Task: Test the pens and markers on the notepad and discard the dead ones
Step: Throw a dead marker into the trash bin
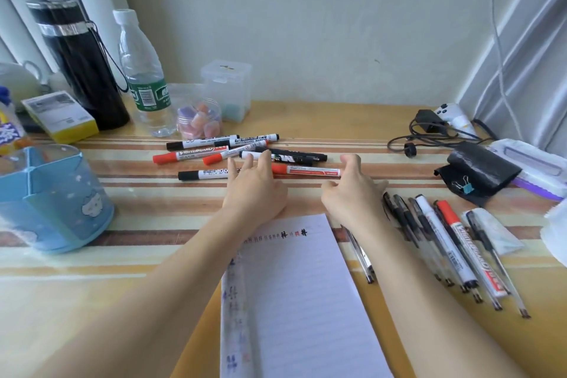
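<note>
Head view: two empty hands over the whiteboard markers

We see the left hand [254, 187] with its fingers straight and spread, laid over the near edge of a loose pile of whiteboard markers [196, 155] at the middle of the striped desk [122, 285]. The right hand [349, 193] hangs just beside it, fingers loosely curled and holding nothing. Between the two hands lies a red-capped marker [306, 171], flat on the desk, its far end near the right thumb. The notepad [303, 291] lies nearer the person, between the forearms, with test strokes along its top edge. A separate row of pens and markers [441, 242] lies to its right. We judge the red-capped marker light, rigid and smooth, and likely to roll on the glossy desk. It is best pinched at mid-barrel, with the cap left free for the other hand to pull off.
</note>
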